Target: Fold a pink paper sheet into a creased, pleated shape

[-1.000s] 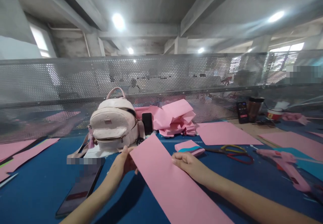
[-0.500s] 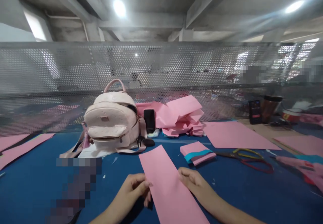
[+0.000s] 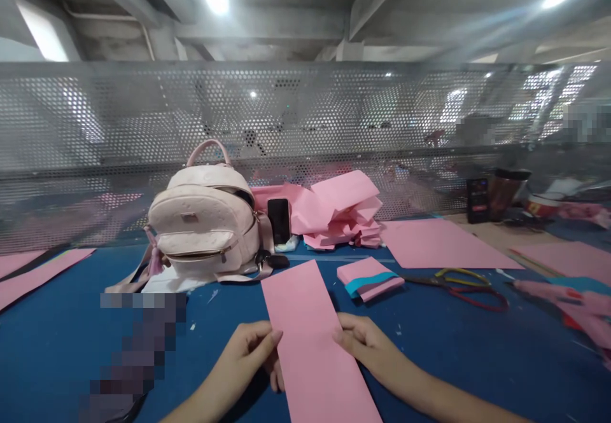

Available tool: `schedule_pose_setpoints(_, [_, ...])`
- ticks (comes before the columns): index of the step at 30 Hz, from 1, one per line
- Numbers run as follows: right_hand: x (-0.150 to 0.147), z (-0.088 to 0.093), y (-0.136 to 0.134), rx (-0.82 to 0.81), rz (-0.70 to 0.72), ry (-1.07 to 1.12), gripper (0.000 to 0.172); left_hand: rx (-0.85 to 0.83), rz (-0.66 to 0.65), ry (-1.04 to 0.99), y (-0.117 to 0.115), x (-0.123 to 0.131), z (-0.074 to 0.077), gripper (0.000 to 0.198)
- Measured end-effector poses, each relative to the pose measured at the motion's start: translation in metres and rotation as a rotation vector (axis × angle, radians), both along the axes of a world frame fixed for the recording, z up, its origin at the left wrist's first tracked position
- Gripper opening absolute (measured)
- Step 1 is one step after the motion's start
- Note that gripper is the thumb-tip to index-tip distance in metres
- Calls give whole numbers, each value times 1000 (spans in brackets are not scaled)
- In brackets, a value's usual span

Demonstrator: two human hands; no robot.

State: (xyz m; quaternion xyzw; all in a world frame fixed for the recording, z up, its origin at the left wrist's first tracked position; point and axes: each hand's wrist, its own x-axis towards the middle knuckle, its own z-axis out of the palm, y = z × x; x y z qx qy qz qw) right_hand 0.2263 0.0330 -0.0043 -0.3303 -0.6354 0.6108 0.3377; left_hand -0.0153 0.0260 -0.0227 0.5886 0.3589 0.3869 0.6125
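Note:
A long pink paper strip [image 3: 312, 340] is held up off the blue table, its near end running out of the picture. My left hand [image 3: 255, 353] pinches its left edge, thumb on top and fingers partly hidden underneath. On the opposite edge, my right hand [image 3: 360, 340] grips it the same way. Just beyond my right hand lies a folded pink paper piece [image 3: 370, 278] with a blue band across it. Scissors [image 3: 461, 284] with yellow and red handles rest to the right of that piece.
A pale backpack [image 3: 205, 219] stands at the back left, with a phone [image 3: 279, 221] beside it. Crumpled pink paper [image 3: 341, 210] and a flat pink sheet [image 3: 449, 245] lie behind. A pink glue gun [image 3: 566, 299] is at the right. A perforated metal panel [image 3: 305, 117] bounds the table's back.
The paper strip has turned slightly more upright and flatter in my hands, which keep their grip on both edges. The whole view has shifted a little.

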Motion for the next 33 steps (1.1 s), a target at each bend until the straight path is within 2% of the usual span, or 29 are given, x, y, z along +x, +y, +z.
schedule_pose_setpoints(3, [0, -2, -3, -1, -15, -43, 49, -4, 7, 4, -2, 0, 0, 50])
schedule_pose_setpoints(7, [2, -5, -5, 98, -81, -192, 56, 12, 105, -21, -1, -6, 0, 52])
schedule_pose_setpoints(11, [3, -6, -5, 142, -38, -273, 60, 27, 218, -40, 0, -11, 2, 51])
schedule_pose_setpoints(18, [4, -7, -4, 168, -27, -286, 63, 77, 311, -14, -5, -13, 15, 51])
schedule_pose_setpoints(23, [5, -8, -4, 176, 17, -319, 65, 105, 406, -17, 1, -22, 18, 49])
schedule_pose_setpoints(29, [6, -8, -3, 146, 59, -314, 66, 118, 412, -7, 3, -24, 20, 49])
schedule_pose_setpoints(33, [6, -8, -3, 141, 36, -304, 65, 123, 360, 22, -2, -20, 20, 53])
